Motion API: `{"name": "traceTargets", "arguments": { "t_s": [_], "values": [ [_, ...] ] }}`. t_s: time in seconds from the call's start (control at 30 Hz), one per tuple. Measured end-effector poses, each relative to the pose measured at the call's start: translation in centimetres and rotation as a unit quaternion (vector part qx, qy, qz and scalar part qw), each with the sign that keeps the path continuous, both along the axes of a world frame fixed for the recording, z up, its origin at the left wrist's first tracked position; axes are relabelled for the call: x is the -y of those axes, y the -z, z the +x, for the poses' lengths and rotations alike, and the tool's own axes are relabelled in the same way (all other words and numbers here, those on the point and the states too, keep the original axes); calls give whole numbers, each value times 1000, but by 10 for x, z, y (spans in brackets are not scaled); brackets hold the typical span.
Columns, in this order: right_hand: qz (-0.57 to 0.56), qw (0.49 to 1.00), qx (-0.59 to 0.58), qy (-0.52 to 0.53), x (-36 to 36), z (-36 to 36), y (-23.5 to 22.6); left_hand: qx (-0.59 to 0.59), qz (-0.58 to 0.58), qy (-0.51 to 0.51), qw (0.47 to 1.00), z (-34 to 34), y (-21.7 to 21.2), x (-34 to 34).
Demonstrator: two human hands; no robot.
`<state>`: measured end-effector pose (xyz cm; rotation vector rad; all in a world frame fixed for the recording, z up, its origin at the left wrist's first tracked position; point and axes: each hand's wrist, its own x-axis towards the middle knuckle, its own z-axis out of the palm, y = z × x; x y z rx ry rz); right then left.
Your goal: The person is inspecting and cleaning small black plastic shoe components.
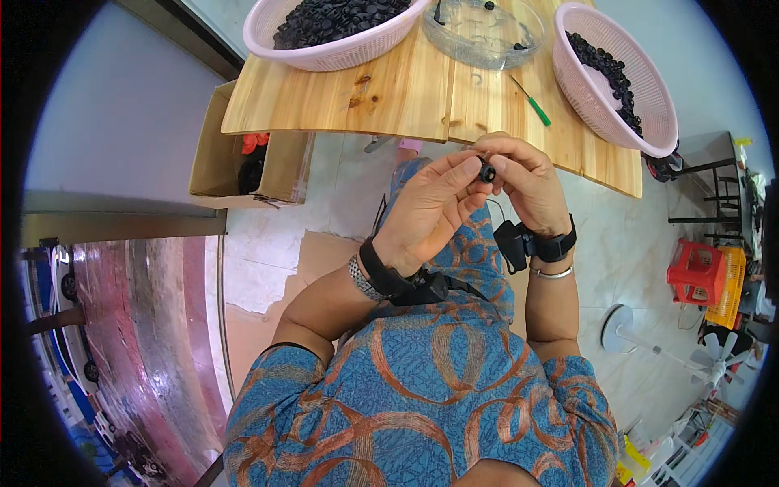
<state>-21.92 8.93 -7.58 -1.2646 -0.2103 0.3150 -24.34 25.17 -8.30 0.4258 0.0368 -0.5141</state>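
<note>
A pale wooden table (389, 97) fills the upper middle of the view, its near edge just above the hands. On it stand a pink basket (324, 53) at the left heaped with small black parts, a clear bowl (487, 40) in the middle with only a few black bits inside, and a second pink basket (641, 105) at the right, partly filled along its far side. A green-handled tool (535, 105) lies on the wood between the bowl and the right basket. Below the table's left end sits an open cardboard box (215, 154) on a light tiled floor. At the right are a red crate (698, 272), an orange crate (730, 288) and a white fan (649, 341) lying on the floor. The left hand (434, 203) and right hand (527, 183) meet in front of the table edge, over the lap; their fingertips pinch a small black part (486, 171) between them, fingers curled close around it. Both wrists carry dark bands. The part is mostly covered by the fingers, so its shape is hard to make out. The left basket and bowl are cut off by the top edge, and the box's contents are too dim to tell.
</note>
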Motion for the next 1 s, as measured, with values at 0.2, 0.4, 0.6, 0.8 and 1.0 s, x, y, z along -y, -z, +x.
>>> {"name": "traceTargets", "arguments": {
  "t_s": [0.2, 0.4, 0.6, 0.8, 1.0],
  "values": [
    [94, 994, -23, 43, -2, -13, 10, 10, 9, 9, 1000, -14, -3, 4],
    [247, 966, 2, 74, 1, -36, -1, 5, 9, 2, 1000, -35, -2, -3],
    [250, 964, 25, 92, 3, -65, -2, 64, 8, -27, 998, -54, -5, -12],
    [234, 966, 16, 110, 8, -90, -13, 66, 27, -44, 996, -69, -14, -12],
    [238, 964, 83, 87, 16, -103, -10, 82, 39, -43, 995, -79, -14, -5]
  ]
}}
